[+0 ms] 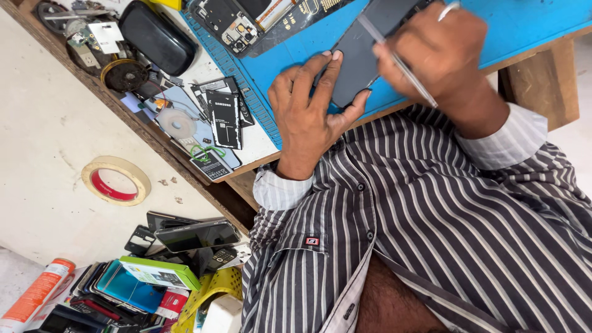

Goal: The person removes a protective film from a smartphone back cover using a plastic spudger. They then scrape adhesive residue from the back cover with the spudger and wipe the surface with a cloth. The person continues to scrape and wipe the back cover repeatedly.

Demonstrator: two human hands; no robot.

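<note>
Phone [356, 58], a dark slab with its plain grey back up, lies on the blue mat [530, 24] at the bench edge just above my striped shirt. My left hand [308, 117] lies flat and released beside it, fingers stretched along its near edge and thumb hooked under its lower corner, while my right hand [441, 52] is clenched around one thin metal tool [401, 65] slanting across the phone. Further out I count one opened phone [231, 24] on the mat, one black battery [223, 119], one black pouch [157, 36] and one tape roll [116, 180] on the floor.
</note>
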